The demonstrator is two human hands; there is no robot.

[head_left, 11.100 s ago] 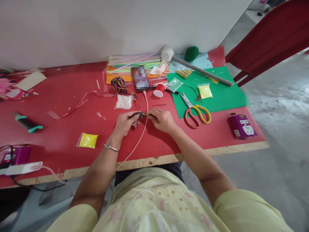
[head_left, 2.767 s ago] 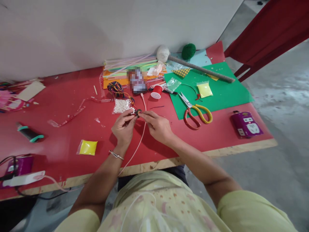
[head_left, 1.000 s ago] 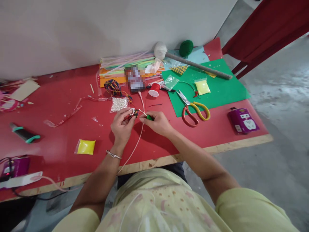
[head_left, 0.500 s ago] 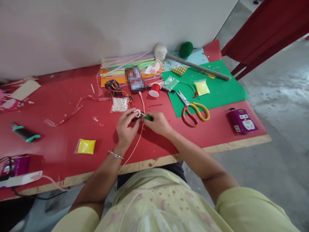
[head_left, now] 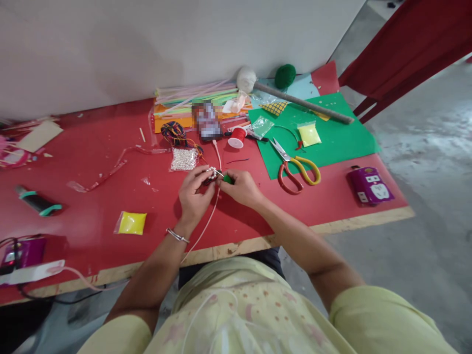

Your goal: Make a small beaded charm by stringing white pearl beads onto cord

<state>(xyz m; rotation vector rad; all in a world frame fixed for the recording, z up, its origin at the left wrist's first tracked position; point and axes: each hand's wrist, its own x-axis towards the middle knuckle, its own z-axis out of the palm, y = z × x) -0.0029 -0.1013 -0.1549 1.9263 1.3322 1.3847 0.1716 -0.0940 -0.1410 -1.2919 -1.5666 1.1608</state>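
Observation:
My left hand point(head_left: 194, 195) is closed around a small beaded piece point(head_left: 212, 173), white pearl-like beads over something dark that the fingers partly cover. Closed too, my right hand point(head_left: 242, 188) grips a thin metal tool with a green handle point(head_left: 228, 179). The tool's tip meets the beads; its exact kind is too small to tell. Just beyond my left hand lies a clear bag of white beads point(head_left: 183, 160), with a bundle of multicoloured cord point(head_left: 174, 132) behind it. A pink cable point(head_left: 205, 228) passes beneath my hands to a phone point(head_left: 208, 123).
Scissors point(head_left: 297, 169) with red and yellow handles lie right of my hands, partly on green paper point(head_left: 332, 142). A red thread spool point(head_left: 236, 137) stands ahead. Nearby are a yellow packet point(head_left: 132, 223), a utility knife point(head_left: 39, 202) and a purple socket adapter point(head_left: 371, 186).
Both hands stay together at almost the same spot. The beaded piece has tilted slightly against the tool's tip, and the whole view has shifted a little.

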